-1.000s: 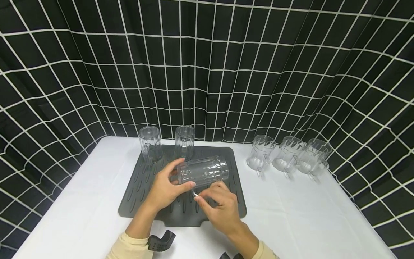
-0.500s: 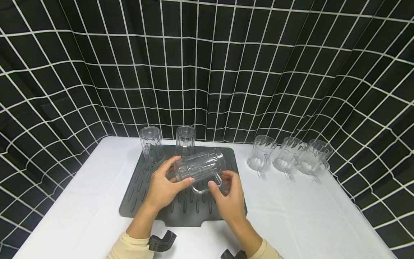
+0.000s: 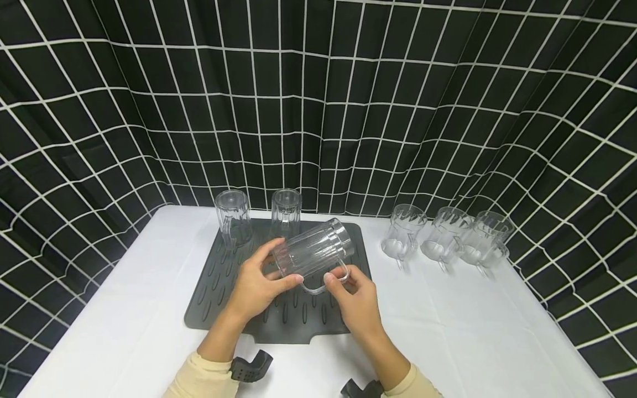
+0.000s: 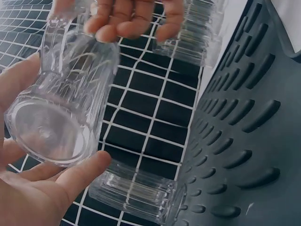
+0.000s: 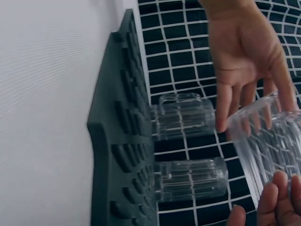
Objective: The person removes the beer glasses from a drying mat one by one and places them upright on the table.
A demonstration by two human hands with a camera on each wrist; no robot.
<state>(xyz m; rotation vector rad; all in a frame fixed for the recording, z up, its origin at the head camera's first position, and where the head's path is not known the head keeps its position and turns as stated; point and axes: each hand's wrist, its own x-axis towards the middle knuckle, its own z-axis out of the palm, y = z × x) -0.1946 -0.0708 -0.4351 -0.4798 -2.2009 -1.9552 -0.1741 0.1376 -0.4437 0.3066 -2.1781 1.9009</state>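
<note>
A clear beer mug (image 3: 314,250) lies tilted in the air over the dark grey drying mat (image 3: 281,326), its mouth end up to the right. My left hand (image 3: 255,291) grips its base end between thumb and fingers. In the left wrist view the round base (image 4: 47,132) faces that palm. My right hand (image 3: 362,305) pinches the handle (image 3: 318,289) between thumb and fingers. Behind, on the mat, two more clear mugs stand, one at the left (image 3: 234,220) and one nearer the middle (image 3: 286,213); both look upside down.
Three clear mugs stand in a row at the right on the white tablecloth (image 3: 423,320): a near-left one (image 3: 402,232), a middle one (image 3: 443,235) and an outer one (image 3: 485,237). A black curtain with white grid lines (image 3: 318,110) encloses the back and sides.
The mug has tilted further, its mouth end rising to the right, and its handle has turned into view. My right hand let go, shifted right and now pinches the handle; my left hand keeps its grip.
</note>
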